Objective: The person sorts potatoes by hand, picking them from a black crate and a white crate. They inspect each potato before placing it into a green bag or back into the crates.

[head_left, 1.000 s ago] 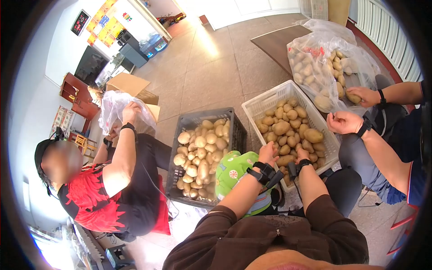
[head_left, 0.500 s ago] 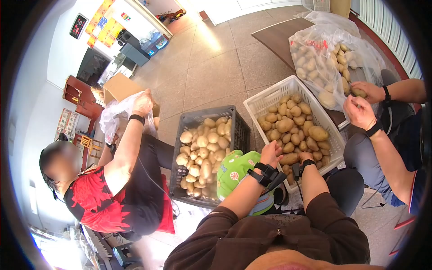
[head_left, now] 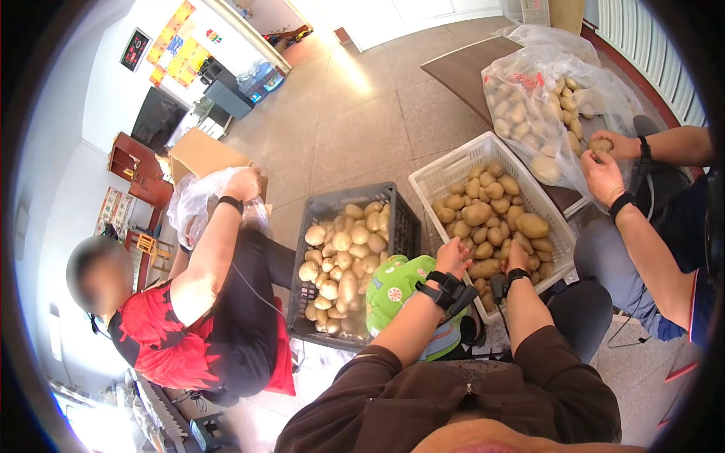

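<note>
Left hand: left bare hand [head_left: 452, 257], fingers partly curled with gaps between them; at the near rim of the white slatted plastic crate [head_left: 453, 161]; no potato seen in its hold.
Right hand: right bare hand [head_left: 517, 258], fingers bent down among the tan potatoes [head_left: 477, 213]; whether it grips one, cannot tell.
Potatoes: loose, heaped in the white crate, directly below and beyond both hands.
Step in hand: judged to be handling potatoes in that crate.
Next move: a pick would call for fingers closing round one potato, free of its neighbours.
Dark crate: dark grey plastic crate [head_left: 408, 226] of pale potatoes [head_left: 341, 241], left of the left hand.
Right of hands: a co-worker's two hands at a potato [head_left: 601, 144], beside a clear plastic bag [head_left: 529, 84] holding potatoes.
Far left: another co-worker's hand [head_left: 243, 183] at a crumpled clear bag [head_left: 198, 204].
</note>
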`<state>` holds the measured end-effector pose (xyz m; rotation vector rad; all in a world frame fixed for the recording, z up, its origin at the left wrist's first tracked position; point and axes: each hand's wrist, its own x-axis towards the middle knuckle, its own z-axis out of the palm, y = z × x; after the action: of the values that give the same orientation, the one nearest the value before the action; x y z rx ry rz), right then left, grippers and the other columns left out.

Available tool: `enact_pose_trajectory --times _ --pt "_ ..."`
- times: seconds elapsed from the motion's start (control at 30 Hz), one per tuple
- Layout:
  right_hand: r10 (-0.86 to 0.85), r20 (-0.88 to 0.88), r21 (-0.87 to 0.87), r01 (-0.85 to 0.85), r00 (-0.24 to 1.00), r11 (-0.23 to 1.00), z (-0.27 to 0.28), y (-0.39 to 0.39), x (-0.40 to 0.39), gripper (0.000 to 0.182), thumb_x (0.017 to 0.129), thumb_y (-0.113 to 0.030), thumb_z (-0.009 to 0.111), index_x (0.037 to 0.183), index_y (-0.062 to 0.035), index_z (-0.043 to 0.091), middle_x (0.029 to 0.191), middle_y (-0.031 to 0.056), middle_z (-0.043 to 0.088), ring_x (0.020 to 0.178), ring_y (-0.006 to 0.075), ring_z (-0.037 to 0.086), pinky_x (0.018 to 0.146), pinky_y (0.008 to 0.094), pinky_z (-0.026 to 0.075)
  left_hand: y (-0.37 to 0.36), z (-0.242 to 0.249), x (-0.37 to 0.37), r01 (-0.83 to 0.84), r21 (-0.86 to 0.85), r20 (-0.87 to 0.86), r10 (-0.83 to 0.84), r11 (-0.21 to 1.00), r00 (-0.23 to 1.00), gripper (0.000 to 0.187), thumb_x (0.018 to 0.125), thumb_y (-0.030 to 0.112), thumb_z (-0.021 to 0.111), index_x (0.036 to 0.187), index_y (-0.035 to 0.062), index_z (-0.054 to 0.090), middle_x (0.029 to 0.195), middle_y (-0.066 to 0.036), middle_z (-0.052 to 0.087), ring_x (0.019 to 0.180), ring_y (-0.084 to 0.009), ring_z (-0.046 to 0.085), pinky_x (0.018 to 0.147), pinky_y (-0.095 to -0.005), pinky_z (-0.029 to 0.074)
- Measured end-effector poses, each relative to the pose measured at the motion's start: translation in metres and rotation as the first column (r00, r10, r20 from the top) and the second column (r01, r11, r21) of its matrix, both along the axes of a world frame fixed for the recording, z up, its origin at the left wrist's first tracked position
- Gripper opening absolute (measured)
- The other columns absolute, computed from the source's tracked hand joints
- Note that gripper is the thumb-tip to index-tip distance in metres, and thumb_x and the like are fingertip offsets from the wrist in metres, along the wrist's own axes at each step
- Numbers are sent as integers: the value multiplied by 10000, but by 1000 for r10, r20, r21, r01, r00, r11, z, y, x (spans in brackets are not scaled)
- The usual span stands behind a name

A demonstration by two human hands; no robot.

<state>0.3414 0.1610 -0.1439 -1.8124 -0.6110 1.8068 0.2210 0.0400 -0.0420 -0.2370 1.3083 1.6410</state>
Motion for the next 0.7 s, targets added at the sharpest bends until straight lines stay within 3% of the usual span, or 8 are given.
enact_pose_trajectory --times 0.07,0.17,0.33,0.43,0.53,0.6,0.67,0.7 --pt "-29 -174 -25 25 984 999 -10 2 -4 373 762 -377 535 939 -50 497 664 75 515 440 203 492 375 302 421 0 -1 -2 13 13 -3 -13 1000 1000 166 831 248 500 922 123 441 852 -9 430 818 -176 454 641 -388 368" --pt "161 -346 8 -168 924 986 19 -6 -3 353 767 -369 537 974 -90 475 757 72 533 540 202 536 438 309 444 2 -4 -5 -10 8 16 10 1000 1000 157 844 226 508 904 93 449 846 -33 424 819 -216 453 693 -432 386" --pt "342 -415 289 -234 843 928 64 -25 -8 263 799 -226 496 1028 -99 465 903 76 529 723 198 558 608 334 462 1 5 -4 -6 5 37 6 1000 999 224 845 266 513 909 71 424 888 -48 401 852 -220 433 716 -430 400" --pt "441 -490 425 -236 752 874 74 -31 -10 290 808 -142 461 1095 -98 457 965 79 533 818 193 550 700 335 449 2 12 0 -15 -4 41 15 1000 999 413 845 342 519 1065 13 403 1045 -97 407 930 -247 439 772 -428 414" --pt "566 -528 542 -262 633 798 99 -40 -9 329 811 -115 449 1131 -40 466 1008 86 558 927 181 532 806 322 414 2 19 1 -13 98 123 1 995 992 460 849 380 505 1108 12 412 1099 -112 419 968 -256 441 795 -429 414" --pt "651 -514 643 -252 558 723 115 -46 -8 307 811 -124 457 1094 -10 495 993 89 571 933 178 536 822 316 410 -1 11 -5 120 240 118 -152 963 981 385 867 369 480 1041 26 463 986 -109 488 881 -228 493 697 -353 455" --pt "594 -517 622 -206 616 755 117 -49 -8 266 818 -163 479 1017 3 539 982 91 582 928 181 547 820 303 414 6 -22 -20 173 302 134 -221 938 966 349 877 351 470 1016 32 482 913 -103 516 823 -210 517 632 -310 464" --pt "564 -512 597 -204 648 776 116 -51 -7 259 821 -176 485 1000 1 545 981 93 583 923 181 550 810 301 419 6 -11 -14 159 265 114 -194 951 974 309 878 323 479 983 33 486 821 -91 528 707 -187 524 509 -256 440"
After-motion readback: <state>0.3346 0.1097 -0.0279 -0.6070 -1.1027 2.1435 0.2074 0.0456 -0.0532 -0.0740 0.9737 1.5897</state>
